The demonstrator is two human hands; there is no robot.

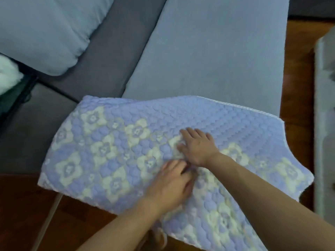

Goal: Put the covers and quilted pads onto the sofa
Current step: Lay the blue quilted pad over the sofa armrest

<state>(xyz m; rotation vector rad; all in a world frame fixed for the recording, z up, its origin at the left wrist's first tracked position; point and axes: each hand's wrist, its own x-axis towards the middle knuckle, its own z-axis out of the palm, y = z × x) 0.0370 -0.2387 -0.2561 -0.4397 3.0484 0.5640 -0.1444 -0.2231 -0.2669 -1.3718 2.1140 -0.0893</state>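
Observation:
A lavender quilted pad [112, 153] with cream flower patterns lies across the near end of the sofa and hangs over its front edge. My left hand [172, 182] rests on the pad near its middle, fingers bent into a fold of the fabric. My right hand [196, 145] lies flat on the pad just beyond it, fingers spread. A light blue cover [217, 51] is on the long seat cushion behind the pad. The grey sofa [112, 57] shows bare between the cushions.
A light blue back cushion [45, 29] sits at the upper left. White stuffing [9, 75] shows at the far left edge. Dark wooden floor [297, 87] runs along the sofa's right side, with a pale grey object [324, 124] beyond it.

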